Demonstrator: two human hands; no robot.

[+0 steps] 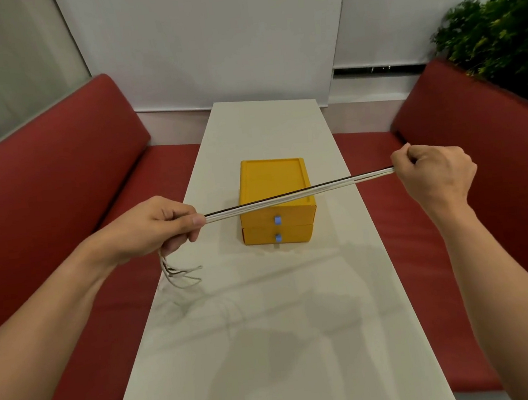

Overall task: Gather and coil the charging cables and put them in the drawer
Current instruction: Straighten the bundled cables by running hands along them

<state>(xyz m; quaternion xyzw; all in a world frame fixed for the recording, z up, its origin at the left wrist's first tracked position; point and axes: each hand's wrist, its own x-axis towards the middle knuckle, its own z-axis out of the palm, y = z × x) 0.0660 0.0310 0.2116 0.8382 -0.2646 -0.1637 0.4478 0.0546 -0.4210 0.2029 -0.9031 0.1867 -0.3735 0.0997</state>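
Cables [297, 190], a bundle of several white ones with one black along the top edge, were stretched taut in the air between two hands, running from lower left to upper right above the worktop [269, 329] and crossing in front of the yellow box [276, 200].

The red benches [58, 175] flanked the scene on both sides, with a white wall behind and a green plant [505, 28] at the upper right corner. The worktop was a long, pale, narrow slab reaching from the near edge to the far wall, with faint shadows of arms and cables on it.

The box stood near the middle of the worktop, well apart from its edges. It had two stacked drawers [278, 227] facing the camera, both pushed in flush, each with a small blue pull [277, 220].

The left hand [155, 227] was over the worktop's left edge; its grip was closed, thumb and forefinger pinching the cables where the taut run began. Below that hand the loose ends [182, 273] hung down and curled, their tips just above or touching the worktop; I could not tell which.

The right hand [432, 175] was out past the worktop's right edge, above the bench seat; its grip was a fist wrapped around the other end of the cables, a short bit of cable showing above the knuckles.
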